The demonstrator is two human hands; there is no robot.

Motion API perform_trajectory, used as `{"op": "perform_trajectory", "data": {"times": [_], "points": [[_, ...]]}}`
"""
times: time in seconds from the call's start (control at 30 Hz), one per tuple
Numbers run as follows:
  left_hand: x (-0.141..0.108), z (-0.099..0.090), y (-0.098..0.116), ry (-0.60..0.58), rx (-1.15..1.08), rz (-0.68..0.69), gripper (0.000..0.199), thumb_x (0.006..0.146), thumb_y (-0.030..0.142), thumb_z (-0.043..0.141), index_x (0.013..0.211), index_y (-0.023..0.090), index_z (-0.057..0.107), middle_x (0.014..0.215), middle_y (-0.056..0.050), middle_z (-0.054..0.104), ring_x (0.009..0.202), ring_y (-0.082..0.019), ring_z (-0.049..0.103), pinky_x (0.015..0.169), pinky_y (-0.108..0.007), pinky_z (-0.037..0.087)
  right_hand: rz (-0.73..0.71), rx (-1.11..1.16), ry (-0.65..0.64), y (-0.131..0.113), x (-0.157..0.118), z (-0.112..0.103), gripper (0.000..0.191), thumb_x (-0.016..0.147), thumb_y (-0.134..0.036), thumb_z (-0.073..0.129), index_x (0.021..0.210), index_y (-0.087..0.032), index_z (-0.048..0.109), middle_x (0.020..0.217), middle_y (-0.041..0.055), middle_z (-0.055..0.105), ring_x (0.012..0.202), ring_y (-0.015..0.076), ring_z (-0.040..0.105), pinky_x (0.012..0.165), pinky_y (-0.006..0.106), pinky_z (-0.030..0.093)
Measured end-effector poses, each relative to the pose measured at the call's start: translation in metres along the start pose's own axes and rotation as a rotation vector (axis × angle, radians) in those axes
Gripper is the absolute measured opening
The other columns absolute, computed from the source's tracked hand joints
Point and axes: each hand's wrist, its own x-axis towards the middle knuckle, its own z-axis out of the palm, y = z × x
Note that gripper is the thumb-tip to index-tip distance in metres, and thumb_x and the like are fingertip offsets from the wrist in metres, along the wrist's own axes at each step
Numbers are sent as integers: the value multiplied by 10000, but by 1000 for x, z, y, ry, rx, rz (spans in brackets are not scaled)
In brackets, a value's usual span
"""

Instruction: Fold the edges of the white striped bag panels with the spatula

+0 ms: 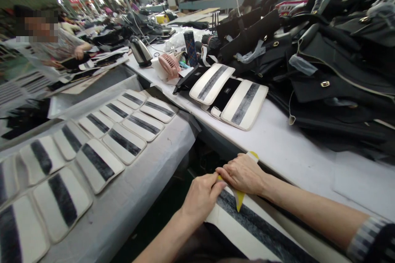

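At the far left, a co-worker (61, 45) sat behind a heap of dark pieces, one bare forearm over it. In front, a bench under a pale sheet (129, 197) carried striped panels (99, 160), white with a dark band, in two rows from its near left corner to its far right corner.

Across a gap ran a white bench (308, 154). Toward its far left corner stood a steel kettle (140, 51), then a pink fan (169, 65) and an upright checked tube (190, 48).

Nearer, beside that bench's near edge, the left hand (200, 195) was bent closed, its thumb and fingers pinching a yellow strip (239, 200) at the far end of a large panel (262, 222). This panel, also white with a dark band, slanted below both hands; what bore it I could not tell. Two more panels (245, 104) lay on the white bench beyond, near its front edge, with black material between them.

The right hand (243, 172), just beside the left, was clenched over the same strip, whose yellow showed on either side of it. At the right, black bags (333, 86) with metal clasps filled the bench's far side.
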Motion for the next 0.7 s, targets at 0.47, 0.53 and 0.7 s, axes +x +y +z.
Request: {"op": "perform_trajectory", "data": {"times": [0.47,0.53,0.7], "points": [[15,9,-30,-136,-725,-152,584,855,550,612,1296,167,614,1287,-100,636,1183,-303,564,1042,-402,397,255,193,-102,1,-28,8,494,1036,-455,258,977,-223,690,793,79,693,703,229,623,600,302,288],[14,10,-35,-148,-709,-132,571,849,527,633,1311,192,601,1335,-80,605,1226,-297,539,1064,-388,386,404,424,-141,13,-32,13,575,1010,-545,257,855,-195,686,777,87,673,709,231,608,625,305,339],[21,14,-48,-202,-727,-134,519,876,495,600,1318,223,596,1283,-59,643,1196,-286,562,1075,-406,376,684,913,-155,31,-51,6,829,932,-737,44,770,-178,634,625,29,545,584,168,510,579,286,400]]}}
